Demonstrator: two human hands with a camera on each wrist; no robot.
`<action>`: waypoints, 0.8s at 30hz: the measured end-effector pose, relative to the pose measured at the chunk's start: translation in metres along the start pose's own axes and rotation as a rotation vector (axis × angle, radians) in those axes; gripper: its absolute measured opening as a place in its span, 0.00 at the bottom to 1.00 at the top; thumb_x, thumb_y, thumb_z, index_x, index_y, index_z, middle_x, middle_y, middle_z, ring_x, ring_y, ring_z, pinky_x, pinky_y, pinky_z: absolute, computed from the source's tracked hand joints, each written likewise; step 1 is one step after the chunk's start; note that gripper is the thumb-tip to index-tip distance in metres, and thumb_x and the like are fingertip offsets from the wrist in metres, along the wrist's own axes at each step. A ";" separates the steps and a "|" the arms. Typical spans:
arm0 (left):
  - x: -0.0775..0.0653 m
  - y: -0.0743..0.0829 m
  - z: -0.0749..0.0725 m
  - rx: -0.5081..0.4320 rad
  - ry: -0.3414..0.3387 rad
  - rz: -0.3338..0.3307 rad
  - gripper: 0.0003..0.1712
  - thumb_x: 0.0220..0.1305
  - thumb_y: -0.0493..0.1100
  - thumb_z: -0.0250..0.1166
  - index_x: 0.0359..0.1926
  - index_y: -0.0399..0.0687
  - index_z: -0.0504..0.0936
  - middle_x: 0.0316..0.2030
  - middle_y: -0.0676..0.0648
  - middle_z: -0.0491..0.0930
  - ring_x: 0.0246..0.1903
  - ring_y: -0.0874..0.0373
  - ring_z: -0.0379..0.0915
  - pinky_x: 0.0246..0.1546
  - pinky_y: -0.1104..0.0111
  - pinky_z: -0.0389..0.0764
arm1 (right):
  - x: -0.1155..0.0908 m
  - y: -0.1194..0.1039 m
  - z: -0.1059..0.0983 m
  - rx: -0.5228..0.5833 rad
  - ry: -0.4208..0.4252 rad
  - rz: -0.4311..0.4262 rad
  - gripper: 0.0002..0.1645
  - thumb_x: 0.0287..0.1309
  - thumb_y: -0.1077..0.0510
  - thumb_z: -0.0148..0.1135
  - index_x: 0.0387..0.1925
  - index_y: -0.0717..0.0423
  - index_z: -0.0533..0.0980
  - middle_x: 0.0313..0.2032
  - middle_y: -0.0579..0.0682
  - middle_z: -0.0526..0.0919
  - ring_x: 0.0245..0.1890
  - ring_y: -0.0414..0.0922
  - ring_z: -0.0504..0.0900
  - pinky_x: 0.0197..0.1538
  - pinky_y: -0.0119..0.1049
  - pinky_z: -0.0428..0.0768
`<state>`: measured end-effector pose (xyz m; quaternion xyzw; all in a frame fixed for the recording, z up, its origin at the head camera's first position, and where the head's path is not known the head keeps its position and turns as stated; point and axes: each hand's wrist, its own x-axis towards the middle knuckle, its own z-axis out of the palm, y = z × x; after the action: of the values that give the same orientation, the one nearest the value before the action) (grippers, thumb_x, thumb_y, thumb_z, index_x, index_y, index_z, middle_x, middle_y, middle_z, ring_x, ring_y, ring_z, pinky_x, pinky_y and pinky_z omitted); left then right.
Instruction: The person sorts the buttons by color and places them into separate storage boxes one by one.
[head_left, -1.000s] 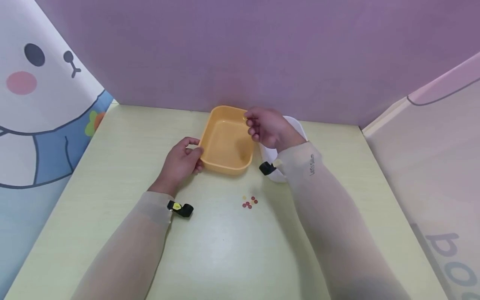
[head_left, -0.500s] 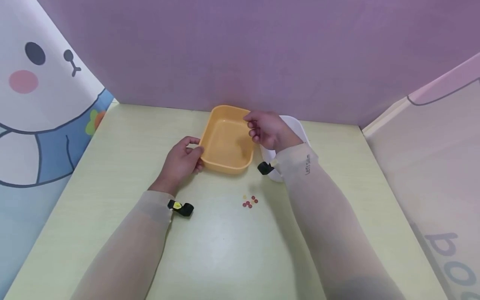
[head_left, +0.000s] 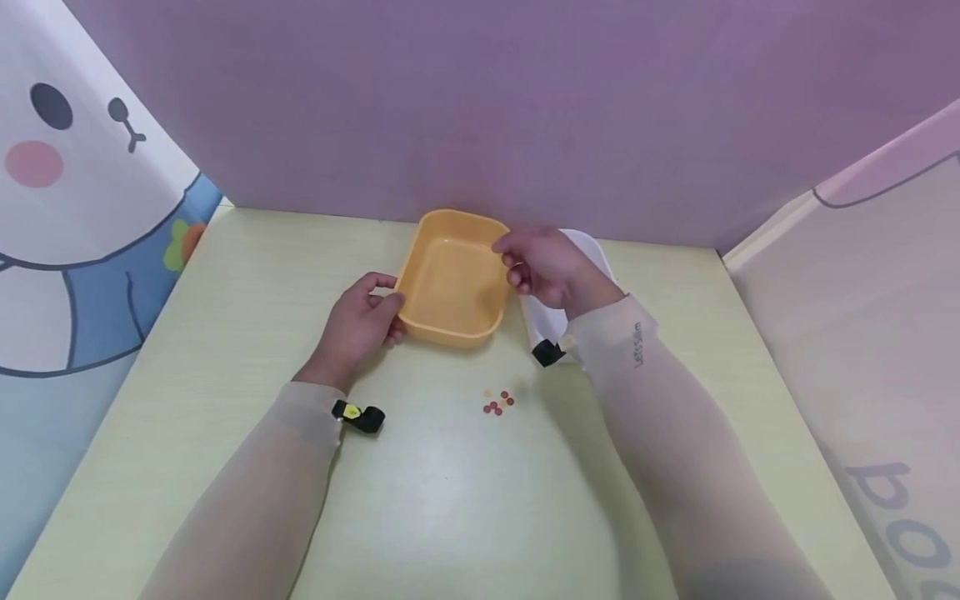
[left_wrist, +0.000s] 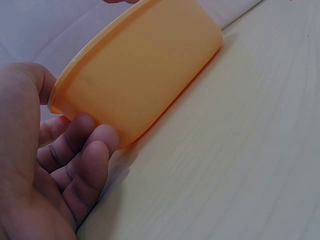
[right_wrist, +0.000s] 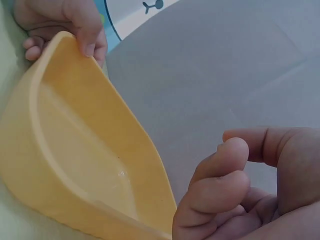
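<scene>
A deep yellow-orange plastic tray [head_left: 453,287] sits near the back wall. My left hand [head_left: 360,321] grips its left rim, thumb on the rim and other fingers against the outer wall, as the left wrist view shows the hand [left_wrist: 60,155] and tray [left_wrist: 135,65]. Over the tray's right rim is my right hand [head_left: 543,265], fingers curled and thumb meeting the index fingertip. Nothing shows between those fingertips in the right wrist view of the hand [right_wrist: 235,185]. Several small red and pale yellow discs [head_left: 498,403] lie on the table in front of the tray.
A white plastic tray [head_left: 543,321] stands right of the yellow-orange one, partly hidden under my right hand and wrist. A purple wall [head_left: 480,108] closes the back of the pale table [head_left: 442,500]. Printed panels flank it on the left [head_left: 82,208] and right [head_left: 862,350].
My right hand has shifted slightly right and its wrist lower. A yellow spot at its fingertips a second ago no longer shows. The left hand, tray and discs stay put.
</scene>
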<state>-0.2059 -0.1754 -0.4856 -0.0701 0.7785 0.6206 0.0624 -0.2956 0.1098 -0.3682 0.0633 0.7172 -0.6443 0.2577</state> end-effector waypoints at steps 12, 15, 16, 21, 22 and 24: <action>0.001 -0.002 0.004 -0.016 -0.011 0.012 0.21 0.82 0.51 0.63 0.69 0.51 0.77 0.38 0.40 0.88 0.29 0.52 0.87 0.30 0.65 0.90 | -0.040 0.007 -0.009 -0.182 -0.052 -0.026 0.10 0.77 0.58 0.66 0.52 0.60 0.82 0.28 0.48 0.77 0.23 0.43 0.73 0.26 0.32 0.70; 0.002 -0.002 0.005 -0.016 -0.015 0.012 0.21 0.82 0.51 0.63 0.69 0.52 0.77 0.39 0.40 0.89 0.29 0.52 0.87 0.31 0.65 0.90 | -0.052 0.015 -0.012 -0.231 -0.072 -0.041 0.08 0.77 0.58 0.66 0.48 0.60 0.82 0.29 0.48 0.77 0.21 0.43 0.74 0.25 0.32 0.71; 0.002 -0.002 0.004 -0.017 -0.017 0.011 0.21 0.82 0.51 0.63 0.69 0.52 0.77 0.39 0.40 0.88 0.29 0.52 0.87 0.31 0.65 0.90 | -0.056 0.018 -0.013 -0.251 -0.083 -0.046 0.08 0.77 0.58 0.66 0.48 0.60 0.82 0.29 0.48 0.77 0.21 0.43 0.74 0.25 0.32 0.71; 0.002 -0.002 0.001 -0.012 -0.015 0.006 0.20 0.83 0.52 0.63 0.68 0.53 0.77 0.39 0.40 0.89 0.30 0.51 0.88 0.33 0.64 0.91 | -0.077 0.037 -0.014 -0.315 -0.149 -0.058 0.09 0.78 0.58 0.66 0.48 0.62 0.82 0.28 0.48 0.77 0.20 0.42 0.75 0.23 0.32 0.74; 0.001 -0.002 0.001 -0.011 -0.016 0.004 0.20 0.83 0.52 0.63 0.68 0.53 0.77 0.39 0.40 0.89 0.30 0.51 0.88 0.33 0.64 0.92 | -0.081 0.042 -0.016 -0.329 -0.157 -0.057 0.09 0.78 0.58 0.66 0.48 0.62 0.82 0.28 0.48 0.78 0.20 0.42 0.75 0.23 0.32 0.74; 0.001 -0.001 0.001 -0.012 -0.015 0.002 0.20 0.83 0.52 0.63 0.68 0.54 0.77 0.40 0.40 0.89 0.31 0.51 0.89 0.34 0.64 0.92 | -0.089 0.051 -0.016 -0.354 -0.169 -0.062 0.08 0.77 0.58 0.67 0.47 0.61 0.82 0.28 0.48 0.78 0.20 0.43 0.75 0.23 0.32 0.74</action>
<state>-0.2063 -0.1744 -0.4869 -0.0652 0.7745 0.6256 0.0674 -0.2026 0.1552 -0.3729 -0.0595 0.7967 -0.5189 0.3042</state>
